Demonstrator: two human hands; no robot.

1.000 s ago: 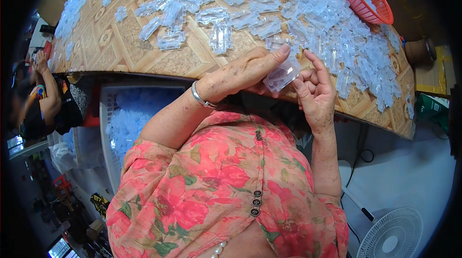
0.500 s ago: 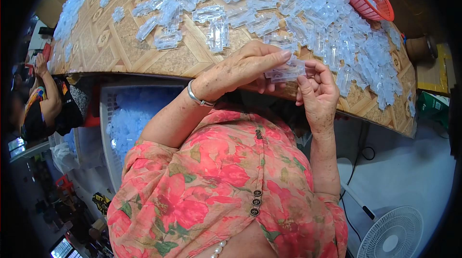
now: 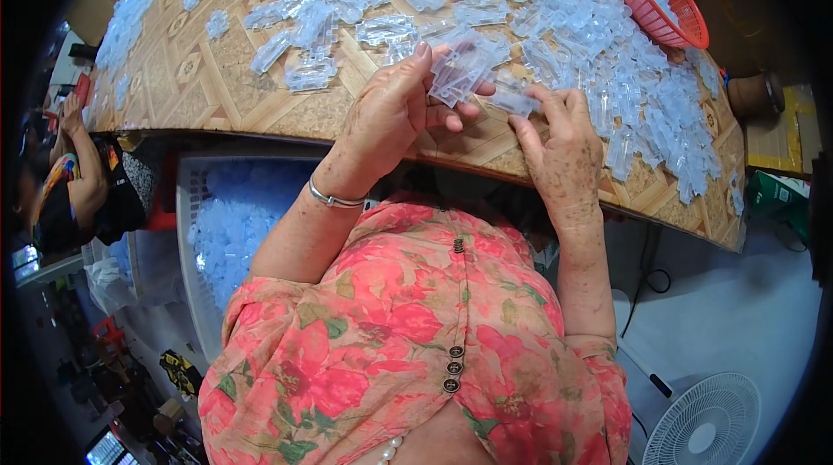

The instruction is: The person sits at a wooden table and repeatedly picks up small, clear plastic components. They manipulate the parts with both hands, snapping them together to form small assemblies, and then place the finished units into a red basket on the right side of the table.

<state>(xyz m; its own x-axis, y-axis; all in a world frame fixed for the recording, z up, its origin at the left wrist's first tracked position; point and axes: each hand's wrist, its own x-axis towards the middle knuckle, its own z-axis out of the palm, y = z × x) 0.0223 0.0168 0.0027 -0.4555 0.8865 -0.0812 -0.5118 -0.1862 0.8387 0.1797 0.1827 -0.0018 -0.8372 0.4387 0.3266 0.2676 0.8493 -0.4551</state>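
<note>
My left hand (image 3: 390, 114), palm turned up and fingers curled, holds a clear plastic piece (image 3: 460, 76) over the table's near edge. Its thumb points up beside the piece. To the right, my right hand (image 3: 564, 144) grips the end of another flat clear plastic piece (image 3: 515, 102) between thumb and fingers. The two held pieces are close together; whether they touch I cannot tell. Beyond both hands, many similar clear pieces (image 3: 312, 73) lie loose on the patterned wooden table (image 3: 217, 101), heaped most thickly (image 3: 590, 57) to the right.
A red plastic basket (image 3: 664, 9) with clear pieces stands at the far right. Below the table's left edge is a white crate (image 3: 187, 231) full of bluish clear pieces. A white fan (image 3: 703, 435) stands at lower right. Another person's arm (image 3: 85, 161) shows at far left.
My hands have moved apart. The left one has shifted left and turned its palm up with a clear piece, while the right one has turned over, gripping a piece at table height.
</note>
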